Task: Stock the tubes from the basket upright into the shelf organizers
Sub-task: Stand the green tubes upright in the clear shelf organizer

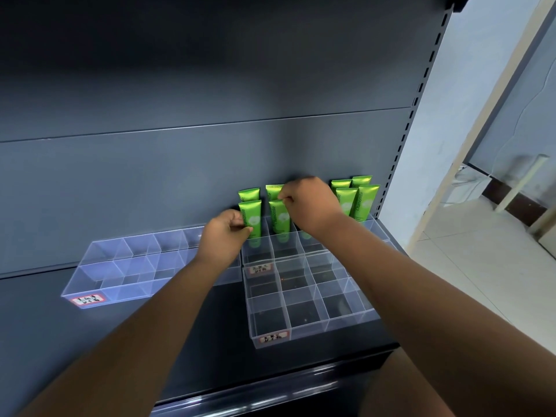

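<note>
About eight green tubes (367, 200) stand upright in the rear right organizer (258, 255), the left hand (224, 236) gripping a front-row tube (251, 215) and the right hand (307, 203) pinching the neighbouring tube (279, 219) by its top, while the front organizer (270, 314) and the left organizer (120, 266) hold none; the basket is out of view.

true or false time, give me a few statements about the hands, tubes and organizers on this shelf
1. The left hand grips the left tube. True.
2. The right hand hangs open, holding nothing. False: it pinches the top of the middle tube.
3. The front organizer is full of green tubes. False: none show in it.
4. The right-hand tubes stand upright. True.
</note>
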